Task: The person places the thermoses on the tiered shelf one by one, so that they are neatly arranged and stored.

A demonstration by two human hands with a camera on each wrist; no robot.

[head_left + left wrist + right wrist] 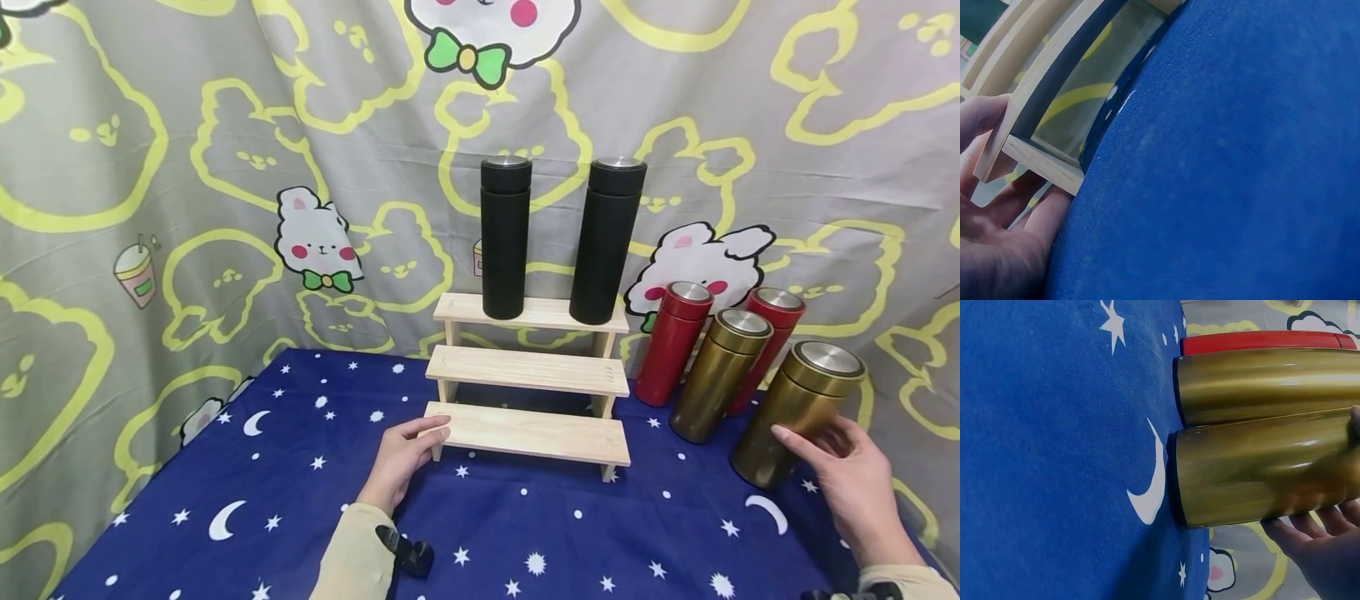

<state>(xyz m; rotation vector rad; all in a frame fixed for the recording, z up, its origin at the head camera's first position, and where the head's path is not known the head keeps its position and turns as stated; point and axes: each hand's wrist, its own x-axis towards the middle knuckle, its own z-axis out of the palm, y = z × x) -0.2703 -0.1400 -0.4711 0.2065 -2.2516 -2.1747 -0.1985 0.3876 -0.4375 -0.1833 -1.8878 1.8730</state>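
Note:
A three-step wooden display stand (528,369) stands on the blue cloth. My left hand (402,458) grips the left end of its lowest step; in the left wrist view the thumb (984,115) lies over the board and the other fingers are beneath it. On the top step two black thermos bottles (505,242) (609,242) stand upright. At the right, my right hand (855,475) holds the nearest gold thermos (787,417), thumb in front and fingers at its far side. A second gold thermos (716,383) stands beside it, with two red thermoses (670,350) (780,310) close by.
The blue cloth (300,492) with white stars and moons covers the table. A grey curtain (390,158) with yellow cartoon outlines hangs right behind the stand and bottles. The red and gold bottles stand close together near the curtain on the right.

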